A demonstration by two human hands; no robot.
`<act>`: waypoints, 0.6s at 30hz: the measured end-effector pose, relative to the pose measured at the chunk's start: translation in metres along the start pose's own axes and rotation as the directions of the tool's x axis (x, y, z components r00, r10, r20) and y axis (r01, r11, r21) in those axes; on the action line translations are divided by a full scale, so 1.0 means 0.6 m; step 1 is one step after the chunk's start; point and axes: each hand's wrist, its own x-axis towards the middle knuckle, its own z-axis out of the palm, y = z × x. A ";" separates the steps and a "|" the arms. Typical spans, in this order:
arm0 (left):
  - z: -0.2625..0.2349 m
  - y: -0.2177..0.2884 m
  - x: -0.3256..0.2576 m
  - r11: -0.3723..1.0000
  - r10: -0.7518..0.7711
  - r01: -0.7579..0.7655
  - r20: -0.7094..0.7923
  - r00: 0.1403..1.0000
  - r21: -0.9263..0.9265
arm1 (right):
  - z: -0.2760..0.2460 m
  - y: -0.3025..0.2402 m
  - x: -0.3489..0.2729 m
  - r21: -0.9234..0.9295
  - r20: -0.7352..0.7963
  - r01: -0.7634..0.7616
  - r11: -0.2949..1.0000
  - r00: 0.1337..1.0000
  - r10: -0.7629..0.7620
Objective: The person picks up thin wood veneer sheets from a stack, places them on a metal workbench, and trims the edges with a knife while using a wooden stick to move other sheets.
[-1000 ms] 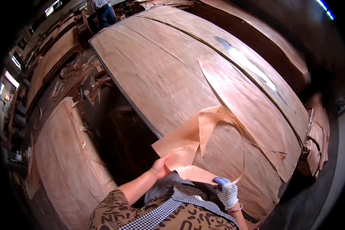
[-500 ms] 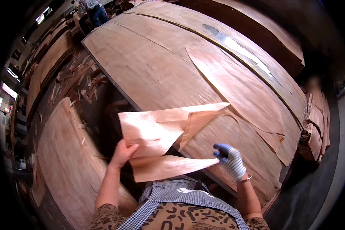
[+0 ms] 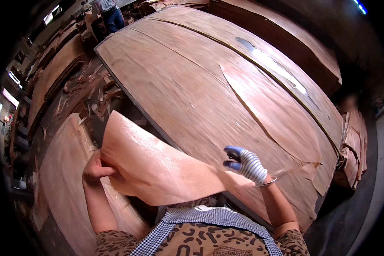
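Observation:
A pale pinkish piece of wood veneer (image 3: 162,166) hangs curved in front of my body, its narrow end tapering off to the right. My bare left hand (image 3: 97,167) grips its left end, thumb on the near face and the other fingers partly hidden. My right hand (image 3: 247,165), in a striped glove with blue fingertips, is over the table's near side. Its fingers are apart with nothing between them, and the veneer's tapered tip passes just below. Under it spreads a large veneer sheet (image 3: 170,85), with a long pointed veneer strip (image 3: 277,115) lying on top.
At my left lies a lower stack of veneer (image 3: 64,170), with torn scraps (image 3: 100,100) on the floor beyond. A tall veneer stack (image 3: 286,34) stands behind the table. Folded veneer (image 3: 354,145) is at the right. A person (image 3: 111,15) stands at the far left.
My left hand has moved left and slightly down with the veneer, which now shows as one broad curved face. My right hand has shifted a little left and up, still open.

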 end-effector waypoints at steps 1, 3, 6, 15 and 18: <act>-0.024 0.005 0.015 0.999 0.031 -0.031 -0.012 0.999 -0.007 | 0.019 -0.002 0.023 -0.004 0.047 -0.011 1.000 0.999 0.011; -0.094 0.003 0.044 1.000 0.017 -0.017 0.020 1.000 -0.015 | 0.055 -0.008 0.067 0.132 0.215 -0.207 0.969 0.961 0.176; -0.178 -0.003 0.093 0.995 0.018 -0.017 0.005 1.000 -0.103 | 0.097 -0.026 0.141 0.265 0.524 -0.351 0.898 0.834 0.172; -0.352 0.033 0.288 0.993 -0.121 0.115 0.256 0.959 0.040 | 0.107 -0.091 0.254 0.548 0.332 -0.327 0.770 0.930 0.159; -0.358 0.039 0.342 0.980 -0.146 0.178 0.281 0.948 -0.090 | 0.090 -0.097 0.288 0.324 0.298 -0.455 0.830 0.881 0.367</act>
